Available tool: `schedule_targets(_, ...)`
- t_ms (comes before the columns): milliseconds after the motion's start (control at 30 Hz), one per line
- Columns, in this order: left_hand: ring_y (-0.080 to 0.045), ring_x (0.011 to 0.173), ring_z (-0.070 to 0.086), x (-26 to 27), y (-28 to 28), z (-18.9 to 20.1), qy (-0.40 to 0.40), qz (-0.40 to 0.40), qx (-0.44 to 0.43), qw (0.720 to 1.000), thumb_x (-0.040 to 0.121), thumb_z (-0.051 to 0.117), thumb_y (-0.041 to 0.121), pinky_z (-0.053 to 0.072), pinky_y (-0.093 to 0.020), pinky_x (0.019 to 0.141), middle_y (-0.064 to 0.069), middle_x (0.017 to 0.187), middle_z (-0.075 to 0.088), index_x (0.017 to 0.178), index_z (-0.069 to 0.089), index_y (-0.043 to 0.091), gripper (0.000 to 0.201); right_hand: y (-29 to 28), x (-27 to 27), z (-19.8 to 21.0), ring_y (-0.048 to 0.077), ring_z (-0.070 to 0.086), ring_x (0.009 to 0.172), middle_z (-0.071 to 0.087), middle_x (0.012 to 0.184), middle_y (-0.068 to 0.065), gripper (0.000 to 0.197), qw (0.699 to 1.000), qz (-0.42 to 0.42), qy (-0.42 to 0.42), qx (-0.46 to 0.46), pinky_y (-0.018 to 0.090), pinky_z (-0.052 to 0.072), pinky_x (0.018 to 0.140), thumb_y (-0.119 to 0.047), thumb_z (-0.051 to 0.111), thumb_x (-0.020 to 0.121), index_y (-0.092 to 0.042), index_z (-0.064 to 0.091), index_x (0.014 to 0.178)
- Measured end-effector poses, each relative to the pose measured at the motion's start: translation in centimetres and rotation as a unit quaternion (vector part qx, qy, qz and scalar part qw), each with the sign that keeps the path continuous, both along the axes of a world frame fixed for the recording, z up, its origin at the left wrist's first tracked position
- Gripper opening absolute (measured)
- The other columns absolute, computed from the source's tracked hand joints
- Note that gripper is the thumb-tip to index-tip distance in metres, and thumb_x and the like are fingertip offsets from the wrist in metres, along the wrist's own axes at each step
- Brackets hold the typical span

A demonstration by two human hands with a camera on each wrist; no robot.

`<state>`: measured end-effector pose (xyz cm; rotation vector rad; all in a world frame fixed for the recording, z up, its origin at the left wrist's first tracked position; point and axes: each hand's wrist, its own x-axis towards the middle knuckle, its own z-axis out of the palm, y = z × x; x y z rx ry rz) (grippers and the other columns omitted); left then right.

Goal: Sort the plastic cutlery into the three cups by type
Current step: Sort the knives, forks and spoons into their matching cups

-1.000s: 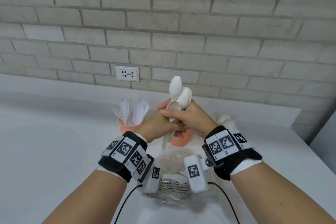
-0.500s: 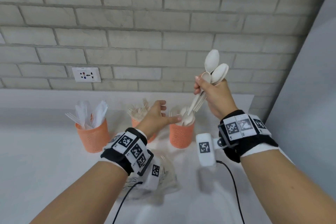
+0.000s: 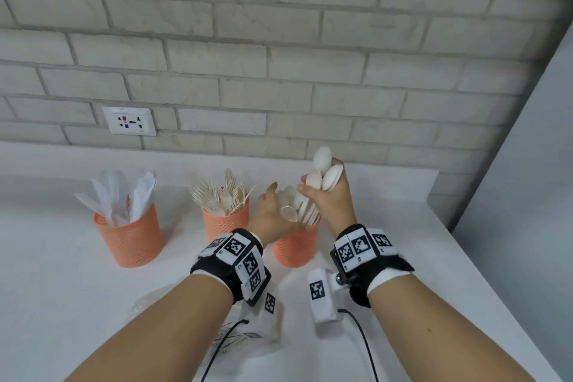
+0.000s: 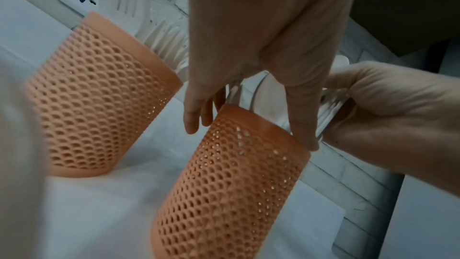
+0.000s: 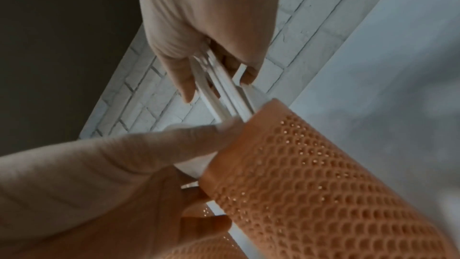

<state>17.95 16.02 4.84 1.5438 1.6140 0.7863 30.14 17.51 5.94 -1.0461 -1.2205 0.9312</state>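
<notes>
On the white counter (image 3: pixel 62 288), a clear plastic bag (image 3: pixel 173 307) lies nearest, at 6 o'clock. Further, the left hand (image 3: pixel 269 214) with straight fingers touches the rim of the right cup (image 3: pixel 294 248). The right hand (image 3: pixel 331 198) grips a bundle of spoons (image 3: pixel 322 174), their handles pointing into this cup. At 10 o'clock stand the fork cup (image 3: pixel 224 223) and the knife cup (image 3: pixel 130 236). Behind, a wall socket (image 3: pixel 128 121).

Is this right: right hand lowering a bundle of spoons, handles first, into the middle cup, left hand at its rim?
Not the middle cup. The head view shows the right hand lowering the spoons handles first into the rightmost cup; the middle cup holds forks. The left hand is at the rightmost cup's rim.
</notes>
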Motion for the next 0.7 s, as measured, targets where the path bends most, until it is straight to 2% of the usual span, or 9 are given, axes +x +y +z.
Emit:
schedule_targets(100, -0.028, 0.141, 0.021, 0.2, 0.0, 0.0, 0.029, -0.006, 0.002, 1.000, 0.068, 0.082, 0.028, 0.030, -0.042, 0.111, -0.009, 0.155, 0.009, 0.149, 0.005, 0.016, 0.113, 0.3, 0.3, -0.6, 0.015, 0.060, 0.095, 0.057, 0.106, -0.001, 0.077, 0.998, -0.001, -0.005, 0.061, 0.031, 0.053, 0.086, -0.003, 0.076, 0.070, -0.045, 0.036, 0.120)
schedule_targets(200, -0.027, 0.139, 0.024, 0.3, 0.0, -0.1, 0.034, -0.011, 0.008, 0.999, 0.068, 0.081, 0.029, 0.032, -0.041, 0.110, -0.009, 0.153, 0.012, 0.149, 0.009, 0.016, 0.108, 0.4, 0.1, -0.6, 0.028, 0.064, 0.096, 0.057, 0.110, 0.010, 0.068, 0.997, -0.019, 0.007, 0.073, 0.040, 0.052, 0.088, -0.031, 0.075, 0.073, -0.061, 0.034, 0.118)
schedule_targets(267, -0.026, 0.137, 0.027, 0.3, 0.0, -0.2, 0.023, -0.010, 0.010, 1.000, 0.067, 0.082, 0.028, 0.033, -0.041, 0.109, -0.008, 0.151, 0.016, 0.148, 0.012, 0.016, 0.107, 0.7, -0.2, -0.2, 0.026, 0.064, 0.085, 0.058, 0.100, 0.001, 0.044, 0.995, -0.026, 0.016, 0.098, 0.039, 0.054, 0.082, -0.032, 0.063, 0.084, -0.053, 0.044, 0.118)
schedule_targets(333, -0.025, 0.136, 0.028, 0.2, 0.0, -0.3, 0.021, -0.011, 0.012, 1.000, 0.066, 0.083, 0.030, 0.034, -0.038, 0.108, -0.007, 0.150, 0.017, 0.148, 0.012, 0.016, 0.109, 0.9, -0.6, 0.0, 0.015, 0.061, 0.085, 0.059, 0.095, -0.010, 0.028, 0.991, -0.025, -0.025, 0.128, 0.029, 0.052, 0.083, -0.019, 0.049, 0.094, -0.034, 0.055, 0.117)
schedule_targets(400, -0.024, 0.135, 0.030, 0.3, -0.1, -0.3, 0.023, -0.011, 0.013, 1.000, 0.065, 0.083, 0.031, 0.034, -0.037, 0.106, -0.006, 0.148, 0.020, 0.147, 0.013, 0.016, 0.109, 1.0, -0.8, -0.2, 0.005, 0.058, 0.096, 0.060, 0.105, -0.013, 0.030, 0.983, -0.016, -0.091, 0.156, 0.013, 0.044, 0.088, -0.009, 0.042, 0.096, -0.022, 0.060, 0.117)
schedule_targets(467, -0.023, 0.132, 0.033, 0.2, -0.1, -0.3, 0.020, -0.009, 0.016, 1.000, 0.064, 0.084, 0.030, 0.036, -0.037, 0.106, -0.006, 0.145, 0.025, 0.146, 0.016, 0.015, 0.107, 0.7, -1.0, -0.5, -0.006, 0.056, 0.094, 0.060, 0.108, -0.013, 0.031, 0.976, -0.007, -0.131, 0.176, 0.005, 0.040, 0.084, -0.006, 0.042, 0.096, -0.017, 0.059, 0.119)
schedule_targets(500, -0.023, 0.130, 0.034, 0.2, -0.1, -0.2, 0.017, -0.010, 0.017, 1.000, 0.064, 0.083, 0.029, 0.037, -0.037, 0.105, -0.006, 0.143, 0.027, 0.145, 0.018, 0.015, 0.105, 0.5, -1.1, -0.5, -0.006, 0.056, 0.086, 0.061, 0.103, -0.012, 0.031, 0.974, -0.005, -0.139, 0.180, 0.006, 0.042, 0.077, -0.007, 0.043, 0.095, -0.018, 0.056, 0.120)
schedule_targets(567, -0.023, 0.129, 0.035, 0.2, 0.0, -0.2, 0.012, -0.015, 0.018, 1.000, 0.064, 0.083, 0.029, 0.037, -0.037, 0.105, -0.006, 0.142, 0.028, 0.144, 0.020, 0.015, 0.103, 0.3, -1.2, -0.2, 0.003, 0.056, 0.074, 0.059, 0.089, -0.010, 0.034, 0.974, -0.009, -0.134, 0.184, 0.009, 0.043, 0.067, -0.008, 0.045, 0.095, -0.024, 0.048, 0.125)
schedule_targets(700, -0.024, 0.129, 0.035, 0.1, 0.0, -0.2, 0.010, -0.021, 0.017, 1.000, 0.066, 0.083, 0.028, 0.036, -0.038, 0.106, -0.007, 0.141, 0.028, 0.144, 0.019, 0.015, 0.102, 0.6, -0.8, 0.6, 0.009, 0.058, 0.078, 0.052, 0.087, -0.006, 0.061, 0.981, 0.021, -0.067, 0.183, 0.015, 0.049, 0.078, 0.000, 0.043, 0.093, -0.050, 0.030, 0.126)
